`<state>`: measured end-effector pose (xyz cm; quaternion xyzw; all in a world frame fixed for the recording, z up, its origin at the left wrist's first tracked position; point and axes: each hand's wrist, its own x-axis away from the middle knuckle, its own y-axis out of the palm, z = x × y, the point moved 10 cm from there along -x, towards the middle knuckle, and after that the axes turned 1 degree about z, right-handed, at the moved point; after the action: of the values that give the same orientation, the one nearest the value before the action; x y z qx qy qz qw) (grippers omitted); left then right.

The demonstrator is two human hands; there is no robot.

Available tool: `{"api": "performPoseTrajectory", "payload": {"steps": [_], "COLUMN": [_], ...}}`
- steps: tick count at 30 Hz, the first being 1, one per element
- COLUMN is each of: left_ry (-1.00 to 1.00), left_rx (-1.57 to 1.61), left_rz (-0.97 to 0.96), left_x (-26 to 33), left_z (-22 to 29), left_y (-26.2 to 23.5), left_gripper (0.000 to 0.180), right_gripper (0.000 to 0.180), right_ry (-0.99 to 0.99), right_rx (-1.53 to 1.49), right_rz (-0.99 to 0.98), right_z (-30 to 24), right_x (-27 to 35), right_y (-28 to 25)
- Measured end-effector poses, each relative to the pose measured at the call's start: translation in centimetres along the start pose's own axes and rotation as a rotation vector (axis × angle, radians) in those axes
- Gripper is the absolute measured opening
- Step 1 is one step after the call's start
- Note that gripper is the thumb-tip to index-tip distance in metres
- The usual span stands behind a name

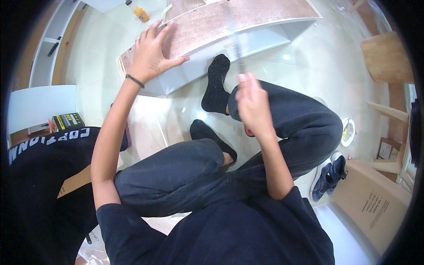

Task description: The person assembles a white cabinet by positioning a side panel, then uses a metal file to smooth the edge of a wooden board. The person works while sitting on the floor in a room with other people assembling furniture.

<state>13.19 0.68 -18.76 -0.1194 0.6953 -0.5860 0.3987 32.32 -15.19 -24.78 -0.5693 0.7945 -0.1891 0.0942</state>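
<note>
My left hand (152,55) is open, fingers spread, over the near left part of a white cabinet-like piece (212,55) with a worn reddish-brown wooden face (265,13). Whether its palm touches that face I cannot tell. My right hand (254,104) is closed around a long, thin tool (238,48) with a grey shaft. A bit of red shows at the tool's lower end, below my fist. Motion smears the shaft, which points away from me across the front of the white piece. The tool's far end is too blurred to name.
My feet in black socks (216,84) are close to the white piece. An orange drink bottle (138,12) lies beyond it. Dark shoes (327,176), a cardboard box (371,198) and a tape roll (348,131) lie to the right. A person in black (48,176) is close on my left.
</note>
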Motion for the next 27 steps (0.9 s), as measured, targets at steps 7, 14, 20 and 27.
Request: {"api": "performPoseTrajectory", "payload": {"steps": [7, 14, 20, 27], "left_ry": [0.097, 0.086, 0.036, -0.224], "left_rx": [0.355, 0.242, 0.297, 0.61], "left_rz": [-0.024, -0.038, -0.112, -0.214], "left_x": [-3.5, -3.8, -4.7, -5.8], "left_z": [7.4, 8.1, 7.7, 3.8], "left_y": [-0.3, 1.5, 1.4, 5.7], "left_gripper": [0.029, 0.009, 0.008, 0.014], "right_gripper": [0.035, 0.033, 0.032, 0.031], "right_ry": [0.156, 0.26, 0.222, 0.235], "right_rx": [-0.593, -0.537, -0.532, -0.808], "right_rz": [0.11, 0.055, -0.093, -0.207], "right_z": [-0.6, 3.4, 2.2, 0.0], "right_x": [0.3, 0.8, 1.3, 3.3], "right_y": [-7.6, -6.5, -4.0, -6.1]}}
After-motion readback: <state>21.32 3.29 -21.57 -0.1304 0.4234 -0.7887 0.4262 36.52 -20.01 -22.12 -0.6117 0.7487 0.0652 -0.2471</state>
